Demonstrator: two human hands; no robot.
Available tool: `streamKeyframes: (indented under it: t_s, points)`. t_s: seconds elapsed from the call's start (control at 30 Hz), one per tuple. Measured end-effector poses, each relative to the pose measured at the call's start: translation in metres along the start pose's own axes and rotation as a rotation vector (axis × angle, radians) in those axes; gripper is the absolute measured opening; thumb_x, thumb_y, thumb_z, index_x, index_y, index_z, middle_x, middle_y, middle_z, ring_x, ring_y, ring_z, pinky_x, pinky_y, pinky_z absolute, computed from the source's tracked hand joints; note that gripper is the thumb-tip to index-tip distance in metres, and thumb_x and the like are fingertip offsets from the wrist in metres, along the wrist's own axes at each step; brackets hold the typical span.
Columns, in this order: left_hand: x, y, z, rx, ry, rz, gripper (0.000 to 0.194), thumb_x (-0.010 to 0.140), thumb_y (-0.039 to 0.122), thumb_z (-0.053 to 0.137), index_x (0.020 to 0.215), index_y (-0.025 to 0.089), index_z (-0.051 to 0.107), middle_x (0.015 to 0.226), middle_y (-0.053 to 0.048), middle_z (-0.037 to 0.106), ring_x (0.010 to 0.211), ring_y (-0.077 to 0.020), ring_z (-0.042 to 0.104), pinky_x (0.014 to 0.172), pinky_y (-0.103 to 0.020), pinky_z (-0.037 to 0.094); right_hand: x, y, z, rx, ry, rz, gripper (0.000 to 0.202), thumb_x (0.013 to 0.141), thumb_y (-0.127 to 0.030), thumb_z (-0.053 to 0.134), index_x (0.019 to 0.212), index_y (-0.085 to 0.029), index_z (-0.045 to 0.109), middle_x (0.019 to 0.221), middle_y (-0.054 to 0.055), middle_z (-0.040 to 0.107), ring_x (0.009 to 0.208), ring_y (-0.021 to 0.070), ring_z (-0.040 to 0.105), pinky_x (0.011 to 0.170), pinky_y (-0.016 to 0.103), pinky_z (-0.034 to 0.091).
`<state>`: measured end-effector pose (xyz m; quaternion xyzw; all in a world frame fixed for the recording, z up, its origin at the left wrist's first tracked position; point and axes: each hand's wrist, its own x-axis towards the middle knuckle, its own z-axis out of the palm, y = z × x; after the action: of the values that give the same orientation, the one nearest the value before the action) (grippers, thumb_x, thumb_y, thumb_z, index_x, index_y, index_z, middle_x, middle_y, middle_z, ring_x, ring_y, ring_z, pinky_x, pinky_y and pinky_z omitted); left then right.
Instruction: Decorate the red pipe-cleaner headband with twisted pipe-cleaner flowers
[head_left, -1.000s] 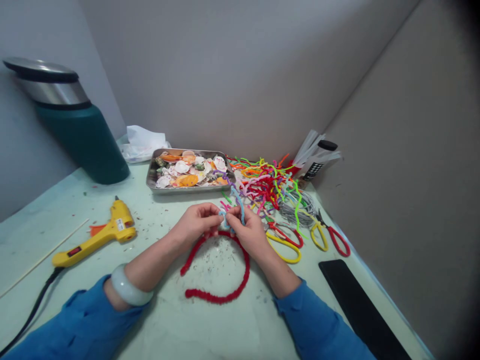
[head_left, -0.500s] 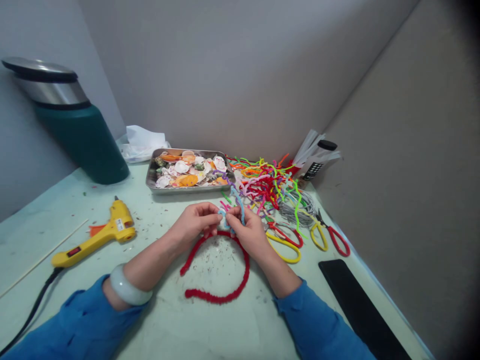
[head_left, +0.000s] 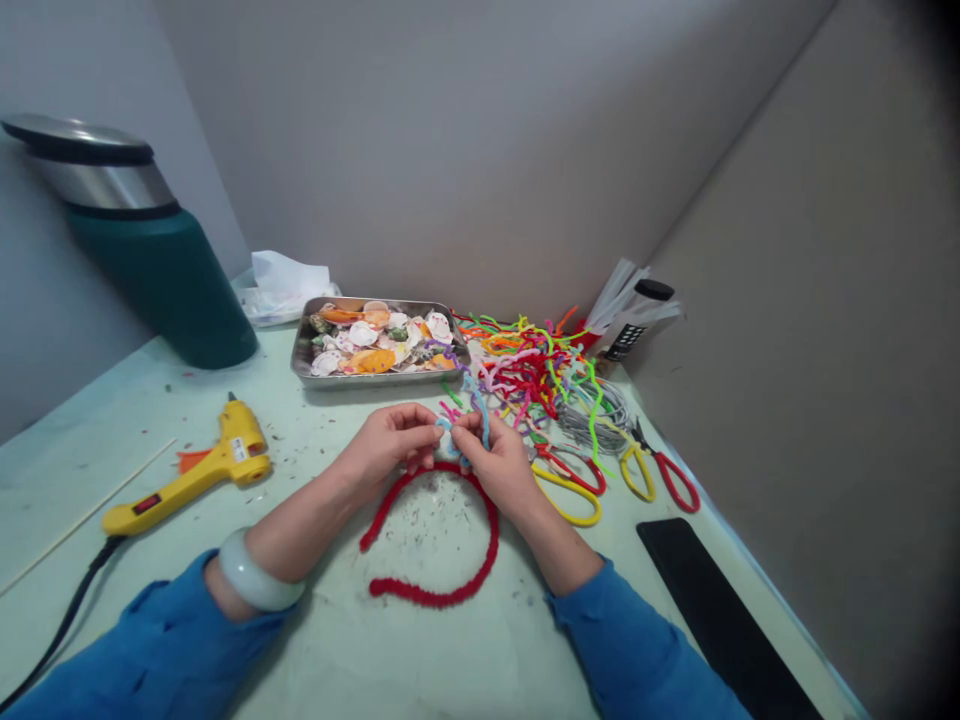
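Pinching a light-blue fuzzy strand (head_left: 482,402) between their fingertips, the left hand (head_left: 391,440) and right hand (head_left: 495,462) are nearly meeting in the head view. One length is extending beyond the right fingers. A red fuzzy hoop (head_left: 493,545) is curving toward the wearer; any contact with the hands is staying unclear.
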<state>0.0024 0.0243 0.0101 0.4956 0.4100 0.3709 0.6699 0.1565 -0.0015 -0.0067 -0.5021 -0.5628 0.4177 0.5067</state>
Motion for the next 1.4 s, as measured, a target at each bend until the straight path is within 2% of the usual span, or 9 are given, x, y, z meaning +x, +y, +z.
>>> streamKeyframes:
  t_s: [0.2, 0.43, 0.6, 0.8, 0.93, 1.07, 1.17, 1.3, 1.4]
  points:
    - [0.0001, 0.0011, 0.0004, 0.042, -0.006, 0.014, 0.017, 0.069, 0.026, 0.068, 0.073, 0.014, 0.056, 0.046, 0.002, 0.056, 0.041, -0.0073, 0.047, 0.040, -0.017, 0.033, 0.0003, 0.0002, 0.0005, -0.005, -0.005, -0.044, 0.011, 0.078, -0.027, 0.057, 0.082, -0.017, 0.056, 0.070, -0.002, 0.055, 0.060, 0.0101, 0.049, 0.056, 0.021, 0.040]
    - [-0.0006, 0.0009, 0.0019, 0.032, -0.013, 0.018, 0.016, 0.070, 0.024, 0.067, 0.072, 0.014, 0.056, 0.046, 0.002, 0.057, 0.040, -0.0068, 0.046, 0.040, -0.017, 0.033, -0.0019, -0.0031, 0.0014, -0.071, 0.001, -0.058, 0.008, 0.078, -0.025, 0.056, 0.074, -0.018, 0.055, 0.064, -0.004, 0.051, 0.057, 0.0097, 0.045, 0.055, 0.022, 0.037]
    - [-0.0013, 0.0006, 0.0022, 0.028, -0.012, 0.012, 0.017, 0.069, 0.026, 0.068, 0.073, 0.014, 0.056, 0.047, 0.002, 0.057, 0.041, -0.0075, 0.047, 0.040, -0.017, 0.033, -0.0019, -0.0012, 0.0016, -0.064, -0.003, -0.045, 0.009, 0.079, -0.027, 0.055, 0.076, -0.018, 0.054, 0.066, -0.003, 0.053, 0.059, 0.0104, 0.047, 0.056, 0.022, 0.039]
    - [0.0011, 0.0013, 0.0007, 0.115, -0.021, 0.024, 0.022, 0.068, 0.032, 0.069, 0.077, 0.015, 0.060, 0.048, 0.002, 0.057, 0.041, -0.0081, 0.047, 0.040, -0.018, 0.034, -0.0012, -0.0011, -0.0003, -0.090, -0.002, -0.068, 0.009, 0.079, -0.025, 0.054, 0.075, -0.018, 0.054, 0.065, -0.003, 0.052, 0.058, 0.0099, 0.047, 0.055, 0.022, 0.038]
    - [0.0032, 0.0023, -0.0036, 0.266, 0.020, 0.113, 0.034, 0.071, 0.038, 0.067, 0.096, 0.015, 0.065, 0.060, -0.001, 0.062, 0.048, -0.0114, 0.052, 0.043, -0.021, 0.038, -0.0009, -0.0004, -0.0021, -0.139, -0.032, -0.078, 0.009, 0.079, -0.025, 0.053, 0.075, -0.018, 0.054, 0.062, -0.004, 0.052, 0.056, 0.0099, 0.046, 0.054, 0.022, 0.037]
    - [0.0028, 0.0020, -0.0066, 0.583, 0.038, 0.381, 0.022, 0.076, 0.031, 0.062, 0.089, 0.017, 0.072, 0.081, -0.006, 0.068, 0.063, -0.0144, 0.058, 0.057, -0.025, 0.043, -0.0009, 0.0022, -0.0038, -0.250, -0.036, -0.109, 0.007, 0.079, -0.024, 0.052, 0.077, -0.018, 0.055, 0.063, -0.004, 0.053, 0.056, 0.0101, 0.047, 0.054, 0.021, 0.037]
    - [0.0012, 0.0017, -0.0067, 0.767, 0.042, 0.543, 0.019, 0.078, 0.023, 0.059, 0.088, 0.019, 0.074, 0.083, -0.006, 0.068, 0.072, -0.0158, 0.059, 0.066, -0.026, 0.043, -0.0015, 0.0018, -0.0047, -0.336, -0.030, -0.135, 0.007, 0.079, -0.024, 0.052, 0.077, -0.018, 0.055, 0.064, -0.003, 0.054, 0.057, 0.0106, 0.048, 0.055, 0.021, 0.037]
    - [-0.0015, 0.0026, -0.0052, 0.844, 0.031, 0.583, 0.018, 0.079, 0.020, 0.056, 0.086, 0.021, 0.073, 0.082, -0.004, 0.068, 0.071, -0.0155, 0.058, 0.067, -0.025, 0.041, -0.0033, -0.0031, -0.0048, -0.392, -0.019, -0.147, 0.007, 0.079, -0.024, 0.052, 0.076, -0.019, 0.056, 0.064, -0.003, 0.055, 0.058, 0.0113, 0.048, 0.056, 0.022, 0.037]
    - [-0.0019, 0.0026, -0.0044, 0.827, 0.064, 0.549, 0.015, 0.078, 0.023, 0.057, 0.079, 0.020, 0.072, 0.075, -0.003, 0.066, 0.064, -0.0144, 0.055, 0.061, -0.023, 0.039, -0.0033, -0.0046, -0.0049, -0.355, -0.005, -0.144, 0.009, 0.081, -0.025, 0.052, 0.076, -0.019, 0.056, 0.065, -0.002, 0.055, 0.059, 0.0116, 0.049, 0.057, 0.022, 0.038]
